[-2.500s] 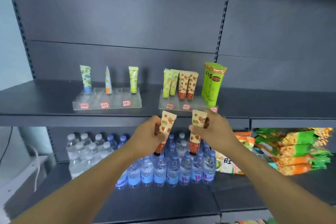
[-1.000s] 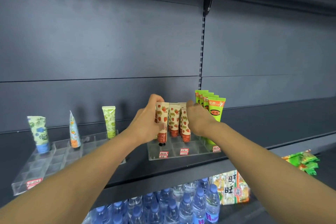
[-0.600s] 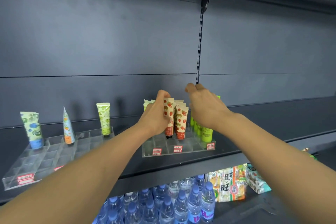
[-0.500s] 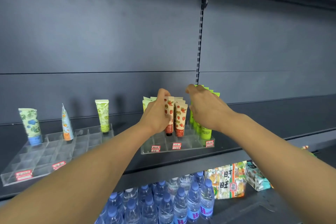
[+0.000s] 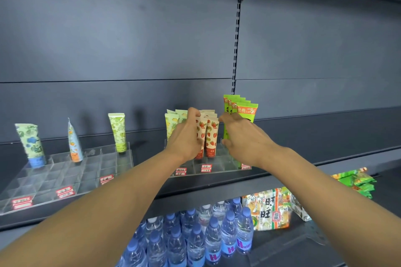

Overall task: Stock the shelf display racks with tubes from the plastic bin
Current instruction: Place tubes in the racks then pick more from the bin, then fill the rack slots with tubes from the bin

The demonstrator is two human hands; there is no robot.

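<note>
I can read "旺" on the snack bag on the lower shelf, and a purple "H" on the water bottles. The green tubes maybe say "免费". The red price tags are too blurry.

My two forearms bare to the frame's lower edge, no sleeve showing on either, my left hand and right hand ungloved, wrists and fingers plain as far as I see.

Clear glossy plastic rack, matt dark metal shelf, glossy printed tubes.
</note>
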